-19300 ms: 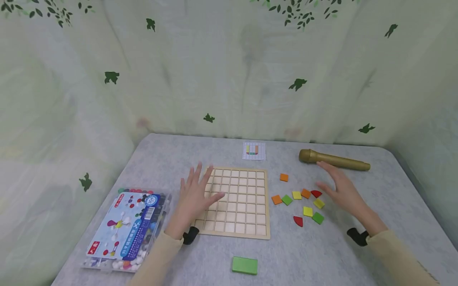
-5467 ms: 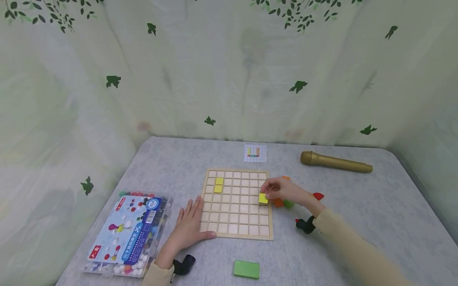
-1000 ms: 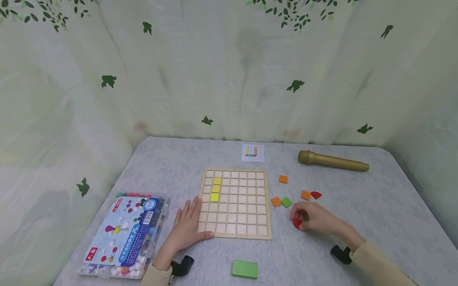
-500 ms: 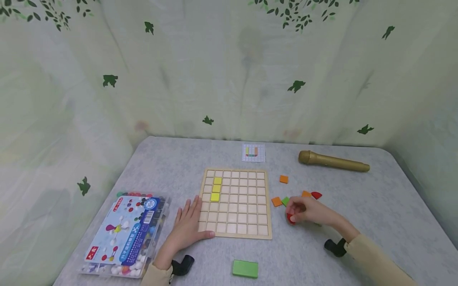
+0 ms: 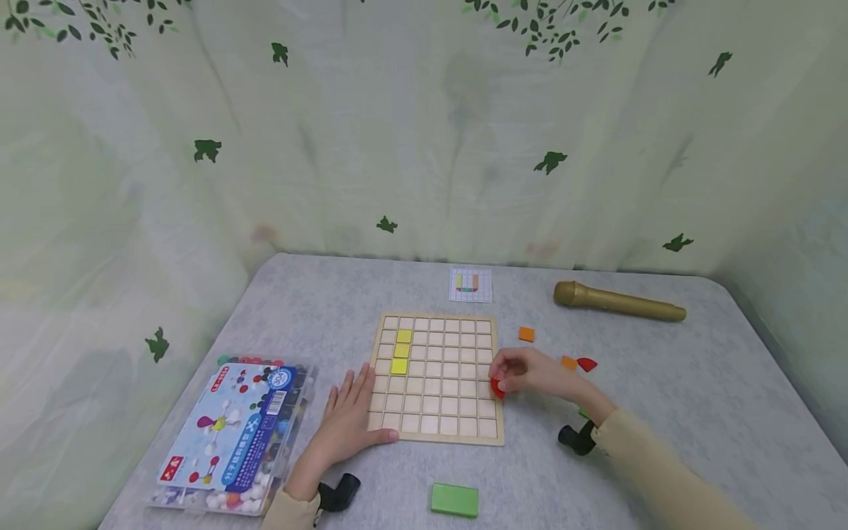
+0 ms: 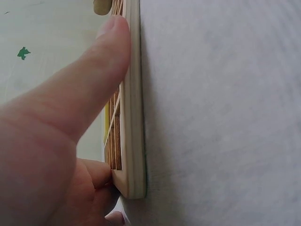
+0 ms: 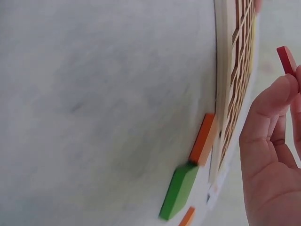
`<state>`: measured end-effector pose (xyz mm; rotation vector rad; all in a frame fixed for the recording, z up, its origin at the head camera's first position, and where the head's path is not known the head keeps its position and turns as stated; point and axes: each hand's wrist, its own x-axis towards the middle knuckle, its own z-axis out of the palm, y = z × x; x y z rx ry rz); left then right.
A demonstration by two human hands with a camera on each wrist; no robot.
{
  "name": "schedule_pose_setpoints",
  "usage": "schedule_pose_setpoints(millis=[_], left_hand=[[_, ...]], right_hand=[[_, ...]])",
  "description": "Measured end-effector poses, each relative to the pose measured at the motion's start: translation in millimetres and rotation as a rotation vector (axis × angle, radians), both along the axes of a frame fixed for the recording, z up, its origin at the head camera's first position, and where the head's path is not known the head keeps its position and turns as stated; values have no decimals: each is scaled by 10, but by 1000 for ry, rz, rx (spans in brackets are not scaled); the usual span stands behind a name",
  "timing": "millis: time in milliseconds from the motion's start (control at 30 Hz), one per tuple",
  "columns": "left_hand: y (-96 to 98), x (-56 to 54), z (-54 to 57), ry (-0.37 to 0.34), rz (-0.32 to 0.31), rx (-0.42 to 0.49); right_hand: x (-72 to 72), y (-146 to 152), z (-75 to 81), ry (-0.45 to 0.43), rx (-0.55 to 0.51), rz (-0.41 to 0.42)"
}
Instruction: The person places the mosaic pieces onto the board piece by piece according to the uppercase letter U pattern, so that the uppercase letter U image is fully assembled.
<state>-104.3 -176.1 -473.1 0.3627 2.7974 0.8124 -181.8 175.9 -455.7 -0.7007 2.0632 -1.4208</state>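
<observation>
My right hand (image 5: 533, 372) pinches a red quarter-circle tile (image 5: 497, 389) between thumb and fingers over the right edge of a wooden grid board (image 5: 437, 406). In the right wrist view the red tile (image 7: 286, 60) is raised above the table. Three yellow square tiles (image 5: 401, 351) sit in one column of cells toward the board's left side. My left hand (image 5: 347, 419) rests at the board's near left corner, its fingers straight along the left edge. The left wrist view has the thumb (image 6: 101, 66) lying along the front rim.
Loose to the right lie orange tiles (image 5: 526, 334), another red quarter-circle tile (image 5: 587, 364) and green tiles (image 7: 181, 190). A pattern card (image 5: 470, 285) lies behind the board, a gold microphone-shaped object (image 5: 619, 302) back right. Left stands a molecule-kit box (image 5: 228, 427); a green block (image 5: 454, 500) lies in front.
Three yellow tiles have come onto the board since the earliest frame. In the last second my right hand has carried the red tile left to the board's edge. My left hand has stayed put.
</observation>
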Motion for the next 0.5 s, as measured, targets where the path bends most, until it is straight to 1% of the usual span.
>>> schedule_pose_setpoints(millis=[133, 433, 500], left_hand=[[-3, 0, -7, 2, 0, -1], [2, 6, -5, 4, 4, -5], [6, 9, -4, 5, 8, -5]], right_hand=[[-64, -197, 8, -6, 16, 8], [-186, -636, 21, 66, 9, 56], [-207, -733, 32, 64, 19, 54]])
